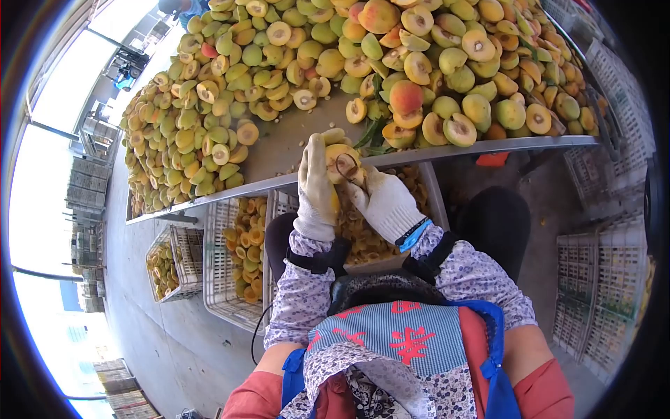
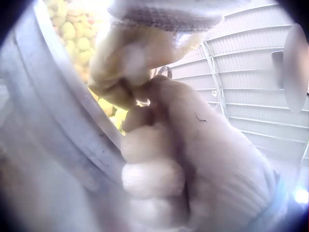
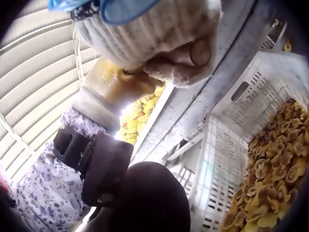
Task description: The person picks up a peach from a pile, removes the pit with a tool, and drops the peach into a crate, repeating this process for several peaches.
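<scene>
In the head view the left hand [image 1: 317, 192], in a yellowed glove, holds a halved peach [image 1: 333, 155] with its cut face toward the right hand. The right hand [image 1: 392, 204], in a white knit glove, grips a small tool with a curved metal loop [image 1: 346, 166] that lies against the cut face. The left wrist view shows the right hand's curled fingers [image 2: 152, 179] close under the left hand [image 2: 140, 58]. In the right wrist view the right hand [image 3: 159, 43] is curled beside the left hand [image 3: 120, 87]; the peach is mostly hidden there.
Halved peaches [image 1: 460, 129] are heaped on a metal-edged table [image 1: 279, 150] in front of the hands. Below its edge [image 1: 488, 146] stand crates [image 1: 223, 279] of peach halves, one between the legs. More crates [image 1: 593, 293] stand at the right, stacked ones [image 1: 89, 185] at the far left.
</scene>
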Available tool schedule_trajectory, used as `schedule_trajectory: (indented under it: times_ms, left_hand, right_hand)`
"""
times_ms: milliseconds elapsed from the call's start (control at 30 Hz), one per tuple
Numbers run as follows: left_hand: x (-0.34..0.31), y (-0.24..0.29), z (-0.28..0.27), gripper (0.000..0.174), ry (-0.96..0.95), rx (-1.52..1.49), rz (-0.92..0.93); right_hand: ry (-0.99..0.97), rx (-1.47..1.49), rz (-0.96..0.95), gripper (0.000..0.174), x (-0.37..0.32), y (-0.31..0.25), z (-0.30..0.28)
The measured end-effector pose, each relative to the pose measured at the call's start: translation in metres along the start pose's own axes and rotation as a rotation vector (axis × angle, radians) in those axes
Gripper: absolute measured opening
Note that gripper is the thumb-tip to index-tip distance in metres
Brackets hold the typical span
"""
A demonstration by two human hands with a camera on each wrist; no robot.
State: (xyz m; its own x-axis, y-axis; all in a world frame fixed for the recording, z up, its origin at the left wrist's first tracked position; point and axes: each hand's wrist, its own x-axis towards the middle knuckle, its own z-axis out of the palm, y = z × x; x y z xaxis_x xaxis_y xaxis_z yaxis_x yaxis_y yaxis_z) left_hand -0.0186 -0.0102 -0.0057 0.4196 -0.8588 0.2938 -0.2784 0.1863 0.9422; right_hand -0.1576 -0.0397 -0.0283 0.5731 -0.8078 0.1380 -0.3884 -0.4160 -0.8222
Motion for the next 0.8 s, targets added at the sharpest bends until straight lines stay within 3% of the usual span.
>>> schedule_trajectory:
  times_ms: [33,133,200,333,400,533,633,700,800]
  left_hand:
    - [-0.001,0.002,0.001,0.049,0.004,0.139,0.073]
    - [-0.001,-0.002,0.002,0.046,0.034,-0.154,-0.153]
    - [-0.005,-0.005,0.001,0.045,0.01,0.092,-0.015]
    - [-0.007,-0.008,0.003,0.044,0.021,0.216,0.143]
    - [-0.015,0.008,0.01,0.041,0.062,0.07,0.024]
    - [-0.015,0.013,0.01,0.044,0.1,-0.277,-0.155]
    - [-0.007,0.005,-0.001,0.049,-0.089,-0.565,-0.297]
    - [-0.001,0.006,-0.009,0.05,-0.075,-0.602,-0.448]
    - [0.001,0.018,-0.007,0.05,0.01,-0.507,-0.57]
  right_hand:
    - [-0.013,-0.006,0.015,0.037,0.0,-0.001,-0.001]
    - [-0.045,0.023,0.036,0.034,-0.001,-0.002,-0.003]
    - [-0.049,0.106,0.017,0.031,-0.002,0.005,0.004]
    - [-0.036,0.495,0.014,0.029,-0.004,0.016,0.032]
    - [-0.096,0.673,0.096,0.027,-0.005,0.015,0.039]
    - [-0.148,0.61,0.131,0.032,-0.01,0.007,0.033]
    - [-0.145,0.434,0.105,0.036,-0.007,0.012,0.027]
    - [-0.137,0.264,0.052,0.04,-0.007,0.013,0.02]
    - [-0.168,0.457,-0.002,0.046,-0.009,0.013,0.03]
